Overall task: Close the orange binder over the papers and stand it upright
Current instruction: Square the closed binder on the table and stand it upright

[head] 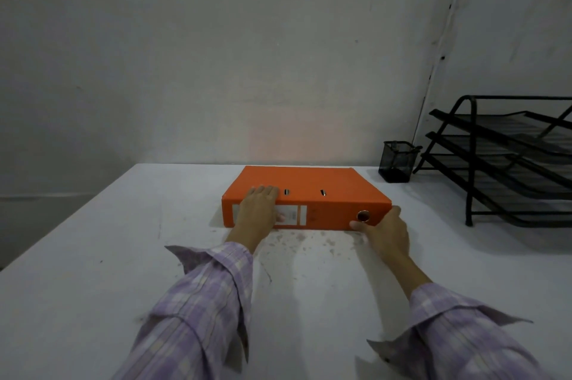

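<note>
Orange binder [309, 191] lies flat and shut on the white table [93, 256], near the far edge by the wall, spine facing you. Your left hand [258, 209] is draped over the spine's left end, fingers [263, 191] close together and resting on the top cover, palm covering part of the white label [291, 214]. Your right hand [383, 231] cups the spine's right end approx. at the corner: thumb [357, 226] pressed on the spine just below the metal finger ring [363, 216], other fingers wrapped round the side, prob. touching it, but hidden. Black mesh pen cup [397, 161] and black tiered paper tray [507, 160] stand to the right, apart from the binder.
</note>
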